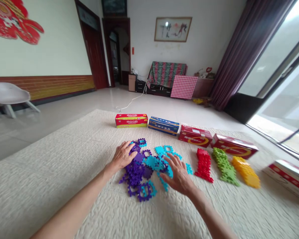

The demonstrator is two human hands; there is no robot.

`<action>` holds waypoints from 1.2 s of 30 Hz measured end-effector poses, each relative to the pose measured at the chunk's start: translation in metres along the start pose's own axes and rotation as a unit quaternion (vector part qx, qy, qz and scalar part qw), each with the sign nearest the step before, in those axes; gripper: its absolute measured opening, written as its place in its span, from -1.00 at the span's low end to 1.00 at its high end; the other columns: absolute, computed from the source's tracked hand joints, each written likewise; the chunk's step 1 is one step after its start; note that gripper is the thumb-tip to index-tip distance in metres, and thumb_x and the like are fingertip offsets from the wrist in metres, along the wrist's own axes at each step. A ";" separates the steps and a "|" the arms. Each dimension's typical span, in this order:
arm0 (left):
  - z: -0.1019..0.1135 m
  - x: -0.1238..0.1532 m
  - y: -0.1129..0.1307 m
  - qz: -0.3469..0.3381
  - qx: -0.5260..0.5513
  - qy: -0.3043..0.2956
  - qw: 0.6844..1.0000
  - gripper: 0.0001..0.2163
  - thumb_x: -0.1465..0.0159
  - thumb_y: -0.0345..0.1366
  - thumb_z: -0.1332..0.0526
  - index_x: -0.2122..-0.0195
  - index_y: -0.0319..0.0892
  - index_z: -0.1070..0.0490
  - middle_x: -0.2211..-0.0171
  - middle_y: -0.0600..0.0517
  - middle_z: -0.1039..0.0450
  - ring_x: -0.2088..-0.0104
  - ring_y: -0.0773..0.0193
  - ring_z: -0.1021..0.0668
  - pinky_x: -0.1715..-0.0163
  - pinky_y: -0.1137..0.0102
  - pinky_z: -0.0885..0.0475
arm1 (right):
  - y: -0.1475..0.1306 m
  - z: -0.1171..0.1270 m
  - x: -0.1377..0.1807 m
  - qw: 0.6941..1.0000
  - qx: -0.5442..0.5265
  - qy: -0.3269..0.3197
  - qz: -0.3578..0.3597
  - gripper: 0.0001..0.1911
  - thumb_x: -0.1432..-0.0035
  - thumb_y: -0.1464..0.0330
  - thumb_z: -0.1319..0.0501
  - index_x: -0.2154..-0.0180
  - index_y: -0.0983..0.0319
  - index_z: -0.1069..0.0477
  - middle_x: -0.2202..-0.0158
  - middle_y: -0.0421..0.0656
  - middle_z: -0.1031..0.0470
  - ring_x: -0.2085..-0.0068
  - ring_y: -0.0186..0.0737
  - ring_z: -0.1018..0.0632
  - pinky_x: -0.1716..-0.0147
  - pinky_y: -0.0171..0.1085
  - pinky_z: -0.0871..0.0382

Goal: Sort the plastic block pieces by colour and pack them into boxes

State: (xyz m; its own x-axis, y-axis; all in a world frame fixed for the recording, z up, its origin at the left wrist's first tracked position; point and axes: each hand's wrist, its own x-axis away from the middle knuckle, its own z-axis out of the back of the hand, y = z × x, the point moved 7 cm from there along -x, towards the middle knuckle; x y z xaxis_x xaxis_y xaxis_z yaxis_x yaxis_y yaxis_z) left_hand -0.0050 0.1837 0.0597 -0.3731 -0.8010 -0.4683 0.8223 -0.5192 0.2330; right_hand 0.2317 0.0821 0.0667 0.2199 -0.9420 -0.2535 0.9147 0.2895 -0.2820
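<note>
Plastic pieces, rough cloth mat

The place is a home, by its furnishings a living room. A framed picture hangs on the far wall above a low black cabinet draped with a patterned cloth and a red-checked cloth. A red-and-gold ornament decorates the left wall, near a dark-red wooden door. A long purple curtain hangs beside large glass panes; a white chair stands on the glossy tiled floor, and a cream quilted cover fills the foreground.
</note>
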 end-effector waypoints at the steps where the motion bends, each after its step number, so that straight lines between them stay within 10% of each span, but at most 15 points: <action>1: 0.000 0.008 -0.010 0.034 -0.001 0.004 0.999 -0.63 -0.29 -0.12 -0.07 -0.07 -0.11 -0.34 -0.09 -0.08 -0.34 -0.13 0.08 -0.35 -0.12 0.16 -0.29 | -0.014 -0.006 0.007 1.000 -0.006 -0.007 0.018 -0.35 -0.10 0.10 -0.17 -0.20 0.12 -0.14 -0.32 -0.02 -0.04 -0.29 0.19 -0.04 -0.12 0.25 -0.03; 8: -0.026 0.039 -0.022 0.162 -0.006 0.041 0.986 -0.61 -0.29 -0.15 -0.05 -0.08 -0.21 -0.33 -0.14 -0.18 -0.26 -0.16 0.03 -0.33 -0.10 0.15 -0.30 | -0.095 -0.049 0.039 0.987 -0.063 -0.078 0.129 -0.27 -0.01 0.23 -0.26 -0.21 0.10 -0.11 -0.33 -0.07 -0.02 -0.30 0.14 0.00 -0.18 0.19 0.04; 19: -0.028 -0.023 0.002 0.160 0.065 0.059 0.983 -0.70 -0.27 -0.21 -0.06 0.05 -0.19 -0.42 0.09 -0.12 -0.45 -0.02 0.07 -0.43 -0.05 0.18 -0.34 | -0.067 -0.023 -0.007 0.992 -0.075 0.092 0.052 -0.74 -0.16 0.34 -0.17 0.09 0.21 -0.39 -0.01 -0.04 -0.41 -0.03 -0.10 -0.39 0.01 -0.12 -0.27; 23: -0.019 -0.023 0.062 0.021 0.129 0.125 0.984 -0.71 -0.28 -0.31 -0.01 0.04 -0.19 -0.40 0.01 -0.12 -0.42 -0.05 0.13 -0.42 -0.11 0.20 -0.31 | -0.019 0.001 0.001 0.992 -0.035 0.115 -0.026 -0.68 -0.18 0.45 -0.05 0.03 0.21 -0.36 -0.07 -0.07 -0.38 -0.09 -0.17 -0.36 -0.07 -0.17 -0.20; 29: -0.074 -0.045 0.182 -0.163 0.135 -0.052 0.976 -0.71 -0.25 -0.45 0.01 0.06 -0.17 -0.39 0.01 -0.09 -0.39 -0.06 0.17 -0.40 -0.08 0.27 -0.33 | 0.056 0.005 0.015 0.990 0.047 0.030 -0.132 -0.37 0.09 0.61 -0.06 -0.10 0.35 -0.24 -0.17 0.10 -0.26 -0.14 0.01 -0.30 -0.01 -0.09 -0.24; 36: -0.123 -0.075 0.204 -0.203 0.083 -0.180 0.959 -0.70 -0.22 -0.47 -0.01 0.08 -0.14 -0.39 0.03 -0.09 -0.39 -0.07 0.11 -0.37 -0.04 0.17 -0.33 | 0.058 -0.006 0.018 0.988 0.069 0.002 -0.136 -0.53 -0.02 0.53 -0.04 -0.02 0.23 -0.30 -0.11 0.03 -0.33 -0.09 0.01 -0.31 0.08 -0.10 -0.26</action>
State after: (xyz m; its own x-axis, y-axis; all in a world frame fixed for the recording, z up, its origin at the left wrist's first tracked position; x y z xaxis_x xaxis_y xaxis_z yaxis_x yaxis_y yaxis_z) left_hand 0.2431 0.1744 0.0376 -0.7974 -0.5575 -0.2310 0.5084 -0.8268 0.2406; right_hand 0.2864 0.0829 0.0403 -0.0419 -0.9811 -0.1890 0.9772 -0.0008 -0.2122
